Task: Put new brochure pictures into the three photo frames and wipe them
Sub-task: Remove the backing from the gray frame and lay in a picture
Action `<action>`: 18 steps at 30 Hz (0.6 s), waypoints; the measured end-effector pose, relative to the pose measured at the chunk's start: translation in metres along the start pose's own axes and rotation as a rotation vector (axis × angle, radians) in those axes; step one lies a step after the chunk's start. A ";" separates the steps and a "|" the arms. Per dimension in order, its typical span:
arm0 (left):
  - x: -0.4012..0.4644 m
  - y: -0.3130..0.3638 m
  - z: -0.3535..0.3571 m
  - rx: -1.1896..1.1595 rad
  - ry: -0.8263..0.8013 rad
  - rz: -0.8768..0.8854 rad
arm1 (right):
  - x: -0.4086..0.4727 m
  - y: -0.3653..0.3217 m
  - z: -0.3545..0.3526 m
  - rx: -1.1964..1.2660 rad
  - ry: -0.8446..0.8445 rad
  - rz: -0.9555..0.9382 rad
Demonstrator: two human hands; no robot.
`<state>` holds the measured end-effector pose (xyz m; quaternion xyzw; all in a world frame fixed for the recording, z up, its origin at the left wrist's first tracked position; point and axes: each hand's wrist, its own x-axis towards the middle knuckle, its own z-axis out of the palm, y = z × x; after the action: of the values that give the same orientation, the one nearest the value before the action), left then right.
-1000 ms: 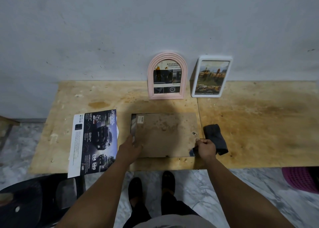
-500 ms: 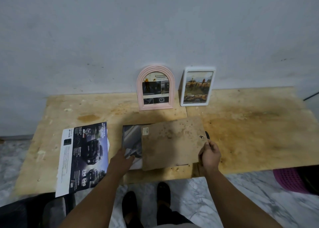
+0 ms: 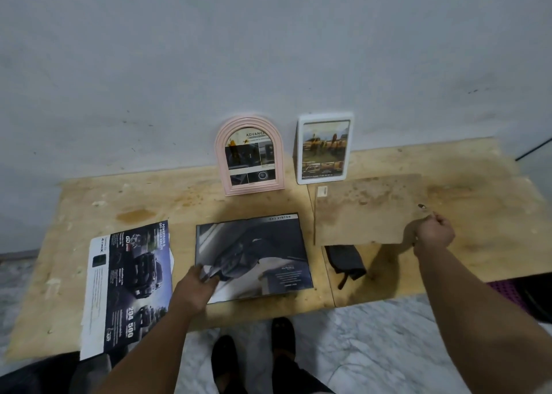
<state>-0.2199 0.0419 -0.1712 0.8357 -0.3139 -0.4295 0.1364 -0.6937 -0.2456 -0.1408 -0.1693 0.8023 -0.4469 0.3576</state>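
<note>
The right hand (image 3: 434, 232), which a second ago pinched the near right corner of the brown backing board (image 3: 367, 211) as it lay over the frame, has carried the board up and off to the right, where it is held by its right edge above the dark cloth (image 3: 345, 259). The brochure picture (image 3: 254, 256) once covered by the board is fully exposed inside the flat frame. The left hand (image 3: 195, 289), earlier pressed flat at the frame's left edge, has slid to the picture's near left corner, where the sheet bunches under its fingertips.
</note>
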 end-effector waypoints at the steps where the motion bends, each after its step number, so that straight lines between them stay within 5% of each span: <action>1: -0.001 0.002 -0.001 0.002 -0.002 -0.008 | 0.008 -0.010 -0.002 0.015 0.006 0.007; 5: -0.001 0.006 0.001 -0.009 0.002 -0.039 | 0.024 -0.041 -0.012 0.007 -0.016 0.001; 9: -0.002 0.011 0.002 -0.027 0.012 -0.057 | 0.021 -0.040 -0.005 -0.368 0.078 -0.023; 11: -0.003 0.012 0.003 -0.045 0.026 -0.066 | -0.014 -0.023 0.005 -0.466 0.050 -0.192; 14: -0.004 0.012 0.002 -0.065 0.043 -0.067 | -0.087 0.010 0.018 -0.449 -0.237 -0.524; 18: -0.008 0.010 -0.002 -0.065 0.042 -0.036 | -0.155 0.061 0.033 -0.732 -0.780 -0.793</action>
<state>-0.2258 0.0393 -0.1604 0.8452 -0.2818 -0.4241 0.1624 -0.5599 -0.1404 -0.1379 -0.7114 0.5910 -0.1492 0.3498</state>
